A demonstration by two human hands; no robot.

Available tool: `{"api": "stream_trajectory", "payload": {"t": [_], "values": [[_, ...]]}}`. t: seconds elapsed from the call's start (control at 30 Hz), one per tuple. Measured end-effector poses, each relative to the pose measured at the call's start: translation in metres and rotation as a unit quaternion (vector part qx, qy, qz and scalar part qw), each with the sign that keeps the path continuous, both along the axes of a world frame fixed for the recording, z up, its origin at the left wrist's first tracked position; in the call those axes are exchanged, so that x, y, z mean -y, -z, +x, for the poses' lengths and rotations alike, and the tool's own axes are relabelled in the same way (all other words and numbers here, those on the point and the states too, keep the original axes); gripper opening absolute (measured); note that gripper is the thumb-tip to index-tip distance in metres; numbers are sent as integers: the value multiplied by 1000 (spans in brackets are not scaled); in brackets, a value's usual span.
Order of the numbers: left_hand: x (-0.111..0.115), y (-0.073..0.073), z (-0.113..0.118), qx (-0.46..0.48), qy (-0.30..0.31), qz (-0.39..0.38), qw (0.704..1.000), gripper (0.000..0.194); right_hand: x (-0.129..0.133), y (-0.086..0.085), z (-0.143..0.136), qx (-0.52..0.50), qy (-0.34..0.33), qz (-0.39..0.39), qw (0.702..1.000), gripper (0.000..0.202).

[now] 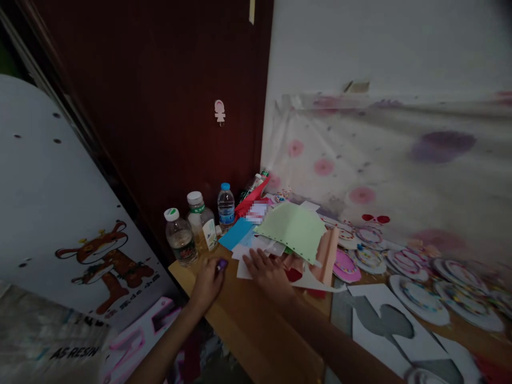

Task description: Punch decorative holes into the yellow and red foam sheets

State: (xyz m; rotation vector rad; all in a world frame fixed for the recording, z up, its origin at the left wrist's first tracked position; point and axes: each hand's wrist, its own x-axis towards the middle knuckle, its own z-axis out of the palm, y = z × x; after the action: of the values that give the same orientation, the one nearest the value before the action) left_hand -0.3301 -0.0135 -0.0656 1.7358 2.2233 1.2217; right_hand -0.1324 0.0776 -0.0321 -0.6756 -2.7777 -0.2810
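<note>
My left hand is closed around a small purple object, its kind unclear, just above the wooden table near the left edge. My right hand lies open with fingers spread on white paper at the front of a loose pile. In that pile are a light green sheet with dots along its edge, a blue sheet and a peach-coloured strip. A white cut-out strip lies beside my right wrist.
Three plastic bottles, one clear with a white cap, one wider and one blue-capped, stand behind my left hand. Several decorated paper plates and cut white sheets cover the right side. A dark red door rises behind.
</note>
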Motion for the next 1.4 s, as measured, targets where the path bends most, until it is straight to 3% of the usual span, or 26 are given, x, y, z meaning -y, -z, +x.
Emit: {"api": "stream_trajectory", "payload": {"t": [0.27,0.43,0.57,0.67,0.83,0.9,1.03,1.13,1.4], "values": [[41,-20,-6,12,87,-40,995,26,-8,-47,11,14,17,-105,994,61],[46,-35,9,31,167,-80,982,31,-13,-62,11,-15,13,-154,988,59],[37,-36,25,39,214,-92,972,31,-16,-67,10,-17,13,-169,985,51],[18,-27,38,46,183,-83,979,27,-17,-70,10,-23,15,-174,984,50],[-27,-10,48,47,32,-80,995,24,-20,-76,10,-25,13,-173,984,49],[-43,-6,48,40,17,-96,994,16,-20,-79,9,-23,10,-173,985,47],[-60,-6,51,27,39,-121,992,29,-21,-84,8,-20,14,-173,985,47],[-56,-9,53,30,60,-111,992,27,-24,-89,8,-25,20,-172,985,43],[-11,-10,41,147,64,-69,985,16,-33,-102,9,-26,26,-186,982,39]]}}
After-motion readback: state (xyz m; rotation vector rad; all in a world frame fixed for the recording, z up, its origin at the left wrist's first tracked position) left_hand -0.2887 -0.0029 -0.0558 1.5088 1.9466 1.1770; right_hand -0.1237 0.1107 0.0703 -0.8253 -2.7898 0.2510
